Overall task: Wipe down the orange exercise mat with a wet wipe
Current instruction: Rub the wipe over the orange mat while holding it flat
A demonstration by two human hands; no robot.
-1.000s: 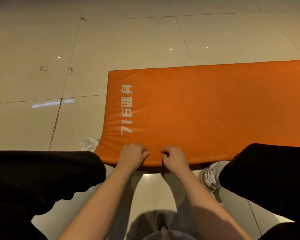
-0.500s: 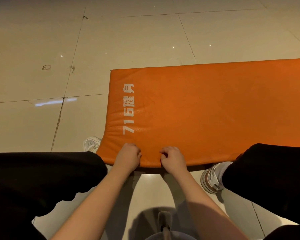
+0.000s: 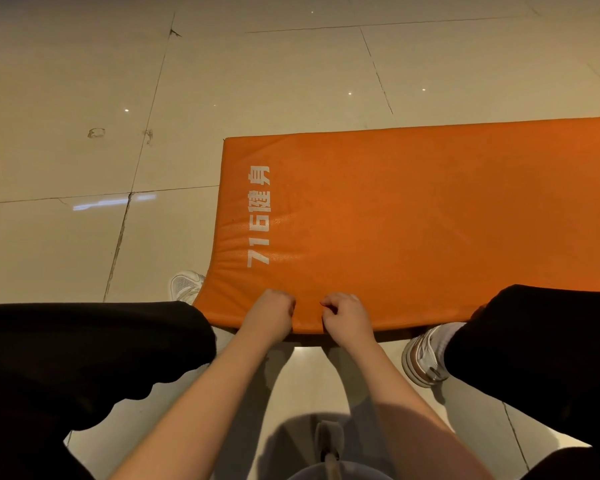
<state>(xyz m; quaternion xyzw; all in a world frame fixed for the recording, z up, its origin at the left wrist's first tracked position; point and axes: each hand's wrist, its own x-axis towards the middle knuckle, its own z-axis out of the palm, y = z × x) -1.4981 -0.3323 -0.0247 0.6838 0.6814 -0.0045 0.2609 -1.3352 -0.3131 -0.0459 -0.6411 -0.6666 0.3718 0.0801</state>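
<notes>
Found orange exercise mat (image 3: pixel 430 220) lying on the tiled floor (image 3: pixel 84 81), running off frame to the right, white print (image 3: pixel 258 216) near its left end. Read near edge as lifted slightly off the floor close to the near-left corner. Saw left hand (image 3: pixel 269 315) and right hand (image 3: pixel 347 318) side by side on that edge, just apart, fingers of both curled over the top and gripping the mat. Could not tell thumb hold, hidden underneath. Saw no wet wipe anywhere in view or in either hand. Spotted black trouser knees either side, white shoe (image 3: pixel 184 285) tucked by the mat's corner, other shoe (image 3: pixel 425 355) by the near edge.

Judged step as setup: positioning or tugging the mat, wiping not yet started. Judged next move to need the edge set down flat, one hand freed, a wipe fetched, then strokes started from this left end. Flagged possible slide on smooth tile if dropped carelessly.

Compared with the earlier frames: same grip, same spot on the edge. Found left hand a touch closer to the right one than half a second before. Put the small shift of mat in frame down to head movement, probably.
</notes>
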